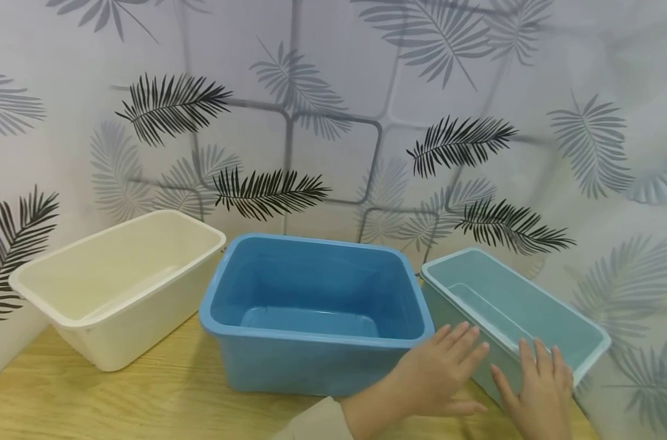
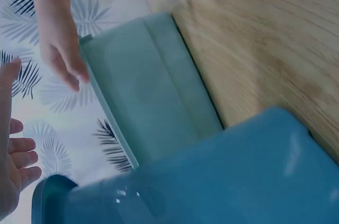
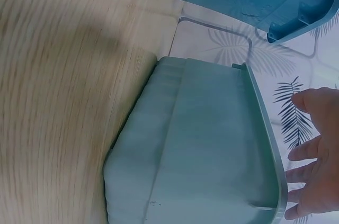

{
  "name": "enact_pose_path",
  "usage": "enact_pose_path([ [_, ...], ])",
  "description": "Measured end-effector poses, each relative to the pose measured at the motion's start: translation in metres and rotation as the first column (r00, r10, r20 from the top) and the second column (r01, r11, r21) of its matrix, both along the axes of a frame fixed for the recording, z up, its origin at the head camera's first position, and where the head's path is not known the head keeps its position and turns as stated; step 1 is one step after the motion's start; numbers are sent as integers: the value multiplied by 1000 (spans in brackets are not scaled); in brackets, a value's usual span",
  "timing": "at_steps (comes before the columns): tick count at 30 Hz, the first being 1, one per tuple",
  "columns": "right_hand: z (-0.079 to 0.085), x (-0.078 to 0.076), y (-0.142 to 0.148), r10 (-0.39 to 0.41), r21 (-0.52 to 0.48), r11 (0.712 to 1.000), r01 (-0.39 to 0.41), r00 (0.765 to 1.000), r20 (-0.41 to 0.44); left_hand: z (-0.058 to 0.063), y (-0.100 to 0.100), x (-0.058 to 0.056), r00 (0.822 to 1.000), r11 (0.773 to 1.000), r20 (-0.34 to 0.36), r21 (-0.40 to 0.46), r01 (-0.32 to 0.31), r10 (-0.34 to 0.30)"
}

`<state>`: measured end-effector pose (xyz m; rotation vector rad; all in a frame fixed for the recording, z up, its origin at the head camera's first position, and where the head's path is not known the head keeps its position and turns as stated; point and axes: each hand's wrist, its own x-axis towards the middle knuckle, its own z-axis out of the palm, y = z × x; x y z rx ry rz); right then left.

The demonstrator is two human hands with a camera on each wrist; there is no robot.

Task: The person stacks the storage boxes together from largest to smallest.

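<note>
As hands (image 1: 434, 376) (image 1: 539, 391) hover, fingers straight, near pale green bin (image 1: 498, 296)

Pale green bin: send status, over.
Left hand, right hand: fingers extended, holding nothing. Pale green bin: on wooden table, both hands near. Possible obstruction: blue bin, close on its left.

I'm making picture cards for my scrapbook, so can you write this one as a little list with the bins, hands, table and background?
Left bin: cream bin, tilted towards the middle
Middle bin: blue bin
Right bin: pale green bin, set at an angle
Left hand: open, near the blue and green bins
Right hand: open, by the green bin's rim; touching unclear
Table: wooden
Background: pale, leaf-patterned
</note>
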<state>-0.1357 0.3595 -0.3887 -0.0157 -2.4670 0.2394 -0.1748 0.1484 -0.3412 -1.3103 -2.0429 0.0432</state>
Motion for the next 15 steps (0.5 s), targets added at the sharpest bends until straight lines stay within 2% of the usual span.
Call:
enact_pose_path([
  [6, -1, 1, 1, 9, -10, 1000, -9, 1000, -7, -8, 14, 5, 999, 996, -38, -84, -1, -2],
  [10, -2, 1, 1, 18, -19, 1000, -18, 1000, -5, -18, 20, 1, 999, 993, 17, -115, -28, 30],
  [15, -4, -1, 2, 4, -6, 1000, -5, 1000, -6, -30, 31, -10, 984, 976, 112, -181, -117, 139],
])
